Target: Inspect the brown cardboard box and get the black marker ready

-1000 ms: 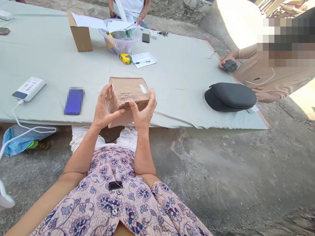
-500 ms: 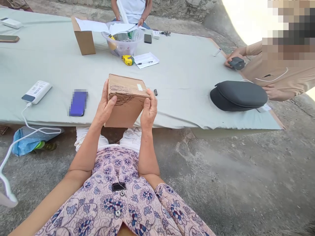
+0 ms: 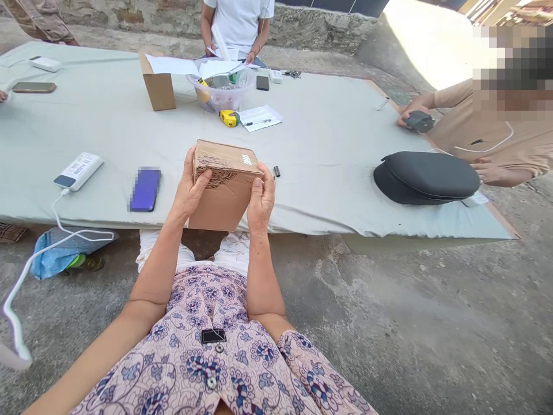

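Note:
Both my hands hold a small brown cardboard box [image 3: 225,185] upright in front of me, over the near edge of the table. My left hand [image 3: 189,187] grips its left side and my right hand [image 3: 261,199] presses on its right side. Dark scribbled marks and tape cover the top part of the box, and a small white label [image 3: 246,159] sits near its upper edge. A small black cylinder [image 3: 276,171] stands on the grey-green cloth [image 3: 328,144] just beyond my right hand.
On the cloth lie a white power bank [image 3: 78,171] with a cable, a blurred phone [image 3: 145,189], a black case [image 3: 427,178], a tape measure [image 3: 229,118], and a plastic bowl [image 3: 221,92]. A co-worker's hands [image 3: 412,115] hold a dark object at the right.
The box has turned in my hands, with its marked face now tilted upward and my fingers moved from its top to its sides. The whole view has shifted slightly downward and to the right.

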### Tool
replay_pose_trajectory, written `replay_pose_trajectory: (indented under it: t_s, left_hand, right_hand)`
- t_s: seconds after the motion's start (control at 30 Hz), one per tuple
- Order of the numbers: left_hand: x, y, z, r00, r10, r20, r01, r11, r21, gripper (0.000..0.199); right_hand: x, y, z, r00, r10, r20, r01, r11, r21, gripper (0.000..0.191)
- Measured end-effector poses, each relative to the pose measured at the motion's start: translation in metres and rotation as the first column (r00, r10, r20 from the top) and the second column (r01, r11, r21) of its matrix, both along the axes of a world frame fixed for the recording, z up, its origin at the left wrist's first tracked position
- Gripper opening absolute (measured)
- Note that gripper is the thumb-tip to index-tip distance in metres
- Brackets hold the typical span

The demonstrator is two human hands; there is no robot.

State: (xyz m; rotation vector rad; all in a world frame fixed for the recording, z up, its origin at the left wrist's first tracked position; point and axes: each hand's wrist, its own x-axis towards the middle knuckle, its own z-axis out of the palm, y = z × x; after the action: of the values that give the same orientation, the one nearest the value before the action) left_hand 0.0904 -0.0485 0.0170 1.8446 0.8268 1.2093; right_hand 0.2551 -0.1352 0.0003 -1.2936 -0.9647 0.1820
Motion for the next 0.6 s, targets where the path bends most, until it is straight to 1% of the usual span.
replay_pose_trajectory:
  t_s: [0.1, 0.27, 0.37, 0.47, 0.6]
  left_hand:
    - [-0.0029, -0.0018, -0.0003, 0.998, -0.066, 0.011, 0.066, 0.998, -0.011, 0.08]
    - [-0.0042, -0.0025, -0.0013, 0.998, -0.056, 0.016, 0.056, 0.998, 0.006, 0.08]
    - [-0.0041, -0.0047, 0.0015, 0.996, -0.089, 0.009, 0.089, 0.996, -0.003, 0.08]
    - [-0.0032, -0.0079, 0.0053, 0.991, -0.132, 0.01, 0.133, 0.991, -0.025, 0.085]
    - [-0.0022, -0.0072, 0.003, 0.991, -0.131, 0.025, 0.13, 0.991, 0.012, 0.088]
  right_hand:
    - [-0.0001, -0.0011, -0.0016, 1.0, -0.013, 0.024, 0.013, 1.0, 0.012, 0.047]
    - [-0.0005, -0.0039, -0.0027, 0.999, 0.034, 0.002, -0.034, 0.999, 0.012, 0.042]
    - [-0.0006, -0.0049, -0.0021, 1.0, 0.022, -0.011, -0.022, 0.999, 0.026, 0.043]
    - [-0.0005, -0.0049, -0.0019, 1.0, 0.014, -0.02, -0.014, 0.999, 0.029, 0.044]
    - [0.0014, -0.0048, -0.0012, 0.999, 0.02, -0.027, -0.019, 1.0, 0.021, 0.042]
